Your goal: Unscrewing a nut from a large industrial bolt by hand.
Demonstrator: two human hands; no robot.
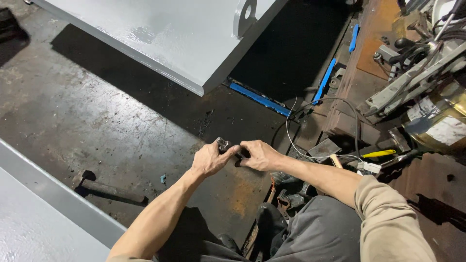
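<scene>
Both my hands meet at the middle of the view, above a dark, stained metal floor. My left hand point(209, 158) pinches a small shiny metal part point(223, 143) between thumb and fingers. My right hand point(259, 155) closes on the dark other end of the same part, so that most of it is hidden by my fingers. My bare forearms come in from the bottom, the right one out of a beige sleeve.
A large grey painted steel plate point(170, 34) with a lifting eye lies ahead. A grey beam point(48, 194) crosses the lower left. A hammer point(107, 187) lies on the floor. Blue bars point(259, 98), cables, a yellow-handled tool point(378, 154) and rusty machinery crowd the right.
</scene>
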